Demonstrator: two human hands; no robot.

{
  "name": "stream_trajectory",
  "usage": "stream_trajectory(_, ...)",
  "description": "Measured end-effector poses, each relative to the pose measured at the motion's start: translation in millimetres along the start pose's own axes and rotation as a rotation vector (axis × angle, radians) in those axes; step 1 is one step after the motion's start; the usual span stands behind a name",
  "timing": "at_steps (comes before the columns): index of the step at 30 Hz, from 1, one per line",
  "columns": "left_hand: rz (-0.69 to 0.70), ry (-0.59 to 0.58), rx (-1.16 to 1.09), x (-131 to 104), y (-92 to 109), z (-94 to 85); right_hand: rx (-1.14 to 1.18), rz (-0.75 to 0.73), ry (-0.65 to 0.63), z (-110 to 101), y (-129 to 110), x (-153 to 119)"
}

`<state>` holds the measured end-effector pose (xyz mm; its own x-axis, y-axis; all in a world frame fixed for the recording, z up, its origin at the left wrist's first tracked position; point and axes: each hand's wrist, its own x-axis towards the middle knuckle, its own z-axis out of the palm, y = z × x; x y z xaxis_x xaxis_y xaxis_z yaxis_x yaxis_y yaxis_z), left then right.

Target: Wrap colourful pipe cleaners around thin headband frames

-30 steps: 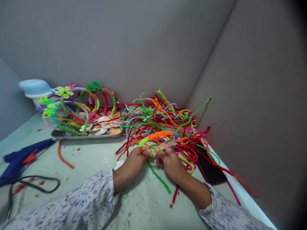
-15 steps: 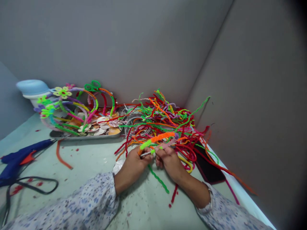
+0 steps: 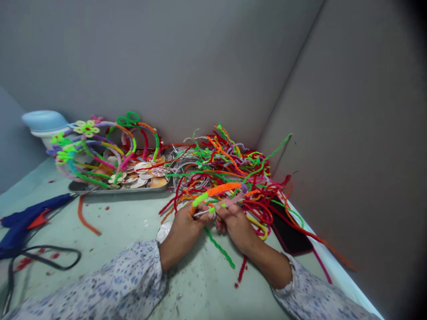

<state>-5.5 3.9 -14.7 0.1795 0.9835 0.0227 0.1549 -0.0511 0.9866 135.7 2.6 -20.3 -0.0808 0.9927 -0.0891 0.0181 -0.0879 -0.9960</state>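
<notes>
Between both hands is a curved headband (image 3: pixel 224 188) wrapped in orange, lime green, lilac and pink pipe cleaner, with a bare pale stretch low on its near side. My left hand (image 3: pixel 184 229) is closed on its left part, by the orange and lime green wrapping. My right hand (image 3: pixel 237 226) pinches it on the right, where lime green meets pink; the fingertips of both hands nearly meet. A green pipe cleaner (image 3: pixel 220 250) lies on the table beneath, between the wrists.
Pipe cleaners (image 3: pixel 233 160) are heaped behind the hands, beside coiled wire (image 3: pixel 188 171). At left, a metal tray (image 3: pixel 123 191) holds shells and finished headbands (image 3: pixel 135 138). A blue glue gun (image 3: pixel 36 213), a blue-lidded container (image 3: pixel 45 122) and a dark phone (image 3: pixel 292 235) are around.
The headband and my left hand have shifted very slightly left. Both hands keep their hold; the rest stays as it was.
</notes>
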Motion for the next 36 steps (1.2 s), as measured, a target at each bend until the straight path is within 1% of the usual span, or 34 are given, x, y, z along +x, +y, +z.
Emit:
stream_trajectory(6,0.006,-0.020,0.013,-2,6,-1.3,-0.016,0.000,-0.025,-1,-2,-1)
stream_trajectory(15,-0.024,0.001,-0.005,-4,10,-1.2,-0.030,-0.038,-0.069,-2,-1,-2)
stream_trajectory(19,-0.014,-0.014,-0.011,-3,9,-1.3,-0.049,-0.028,-0.035,-2,3,-1)
stream_trajectory(22,-0.003,-0.027,0.019,-2,8,-1.1,-0.062,0.016,-0.003,-1,2,0)
stream_trajectory(25,0.020,-0.029,0.036,-3,10,-0.5,-0.080,0.047,0.007,-1,0,0)
stream_trajectory(28,0.037,-0.024,0.026,-4,14,0.2,-0.093,0.044,0.005,-1,1,0)
stream_trajectory(31,0.003,0.007,0.012,-5,16,0.6,-0.106,0.020,-0.005,-2,4,0)
stream_trajectory(34,-0.064,0.037,-0.011,-5,14,0.2,-0.094,-0.006,-0.008,-1,6,-1)
stream_trajectory(36,-0.107,0.035,-0.034,-4,11,-0.7,-0.087,-0.015,-0.006,0,6,-2)
